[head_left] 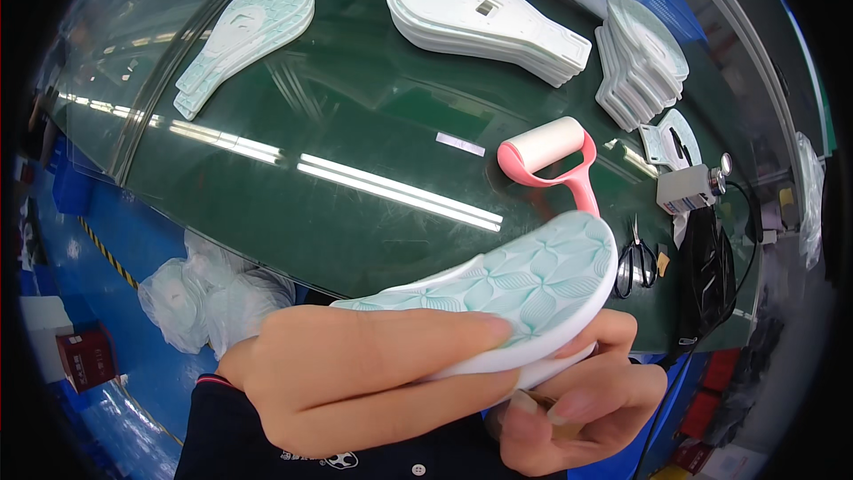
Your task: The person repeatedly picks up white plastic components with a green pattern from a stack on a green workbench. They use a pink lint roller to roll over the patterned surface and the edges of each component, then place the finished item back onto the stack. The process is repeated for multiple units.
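My left hand [373, 378] is closed on a paddle-shaped white plastic panel [533, 280] with a pale green petal pattern on its upper face. The thumb lies along the patterned face and a finger runs beneath the white rim. At the panel's lower right edge, my right hand [582, 400] has its fingers curled in, with thumb and fingertips pinched together. Whatever lies in that pinch is too hidden to name. Just beyond the panel, a roller with a pink handle [551, 151] rests on the dark green table [355, 142].
White paddle-shaped panels stand in stacks at the back [484, 13] and back right [644, 58]; patterned ones [249, 31] lie back left. To the right are black-handled scissors [635, 267], a white pump bottle [689, 188] and a black pouch [706, 276]. Plastic bags [209, 293] sit below the table's left edge.
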